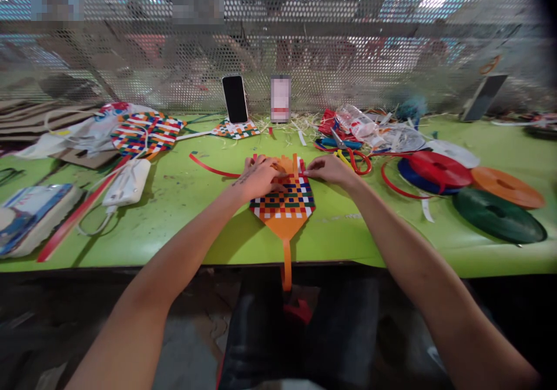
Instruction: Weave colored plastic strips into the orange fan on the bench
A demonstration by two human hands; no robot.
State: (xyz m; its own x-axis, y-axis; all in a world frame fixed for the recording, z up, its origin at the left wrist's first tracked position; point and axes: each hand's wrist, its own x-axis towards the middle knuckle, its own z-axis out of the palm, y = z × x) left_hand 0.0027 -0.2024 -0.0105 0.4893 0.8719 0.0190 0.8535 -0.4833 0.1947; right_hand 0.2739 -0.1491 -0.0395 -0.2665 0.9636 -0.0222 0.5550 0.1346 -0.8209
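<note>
A fan-shaped piece woven from coloured strips (pixel 282 204) lies on the green table in front of me, its orange point and handle towards me. The handle (pixel 287 262) hangs past the table edge. My left hand (pixel 263 176) rests over the upper left of the weave, fingers spread and pressing on it. At the upper right edge, the fingertips of my right hand (pixel 328 169) are pinched together on a red strip. The strip's loose tail (pixel 209 166) curves out to the left of the weave. Loose orange strip ends stand up along the top.
Orange-handled scissors (pixel 360 162) and plastic scraps lie right of the weave. Red (pixel 439 169), orange (pixel 507 187) and green (pixel 499 215) strip rolls sit farther right. Phones (pixel 235 100) lean at the back. A white power bank (pixel 127 182) and finished woven fan (pixel 148 133) lie left.
</note>
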